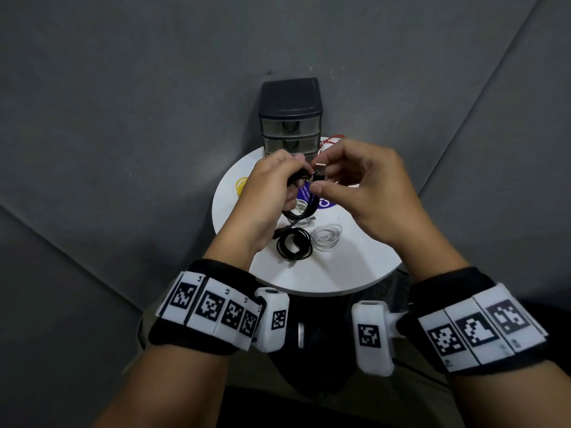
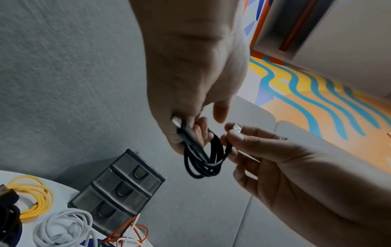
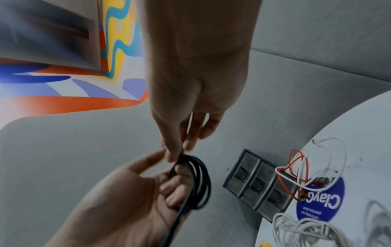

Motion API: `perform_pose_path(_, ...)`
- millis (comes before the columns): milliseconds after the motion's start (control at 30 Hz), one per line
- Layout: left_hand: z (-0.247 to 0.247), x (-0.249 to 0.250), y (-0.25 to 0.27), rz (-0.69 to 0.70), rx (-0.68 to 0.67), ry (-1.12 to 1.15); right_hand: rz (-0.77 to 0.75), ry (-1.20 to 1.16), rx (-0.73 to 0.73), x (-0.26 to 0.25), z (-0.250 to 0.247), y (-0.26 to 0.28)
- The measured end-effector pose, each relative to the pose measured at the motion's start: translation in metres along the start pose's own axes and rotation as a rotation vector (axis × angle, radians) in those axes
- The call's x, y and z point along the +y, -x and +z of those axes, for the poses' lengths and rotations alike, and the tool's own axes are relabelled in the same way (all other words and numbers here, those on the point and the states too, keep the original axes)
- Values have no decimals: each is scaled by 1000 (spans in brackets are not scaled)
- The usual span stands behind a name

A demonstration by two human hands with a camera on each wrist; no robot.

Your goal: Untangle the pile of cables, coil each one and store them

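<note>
A round white table (image 1: 355, 267) sits out on grey carpet (image 1: 123, 118), and that table is our anchor. On its top, a blue round sticker (image 3: 321, 202) with white lettering, partly covered. Beyond the table, past the carpet's edge, a floor pattern (image 2: 313, 100) of teal, yellow and orange waves runs up to a plain pale wall (image 2: 349, 41).

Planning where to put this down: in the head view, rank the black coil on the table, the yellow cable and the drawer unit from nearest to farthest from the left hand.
From the left hand:
1. Yellow cable, just to its left.
2. Black coil, below, toward the wearer.
3. Drawer unit, behind.
</note>
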State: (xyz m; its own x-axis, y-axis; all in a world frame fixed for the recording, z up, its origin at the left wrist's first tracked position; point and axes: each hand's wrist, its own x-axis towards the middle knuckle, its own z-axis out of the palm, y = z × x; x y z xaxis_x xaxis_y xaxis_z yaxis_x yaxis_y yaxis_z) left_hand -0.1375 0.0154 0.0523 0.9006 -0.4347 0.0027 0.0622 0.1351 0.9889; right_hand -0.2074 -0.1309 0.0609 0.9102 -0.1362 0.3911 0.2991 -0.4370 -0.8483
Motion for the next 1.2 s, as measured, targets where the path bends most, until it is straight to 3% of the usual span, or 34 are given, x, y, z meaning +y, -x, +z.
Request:
perform_pose_path(200, 7, 12, 9, 53, -144, 113, -61, -51, 47, -2, 4, -2)
perform_pose_path(400, 4, 6, 8, 95, -86, 128, -40, -26, -80, -8, 5, -10)
perform_pose_path(667, -19, -4, 8, 220, -146, -217, 103, 122, -201, -8, -6, -15)
perform_pose_path(933, -32, -2, 7, 164, -298, -211, 136, 240, -249, -8, -9, -13)
perform_pose_path(1200, -26, -8, 8, 169, -301, -248, 228, 319, -275, 0, -17, -13)
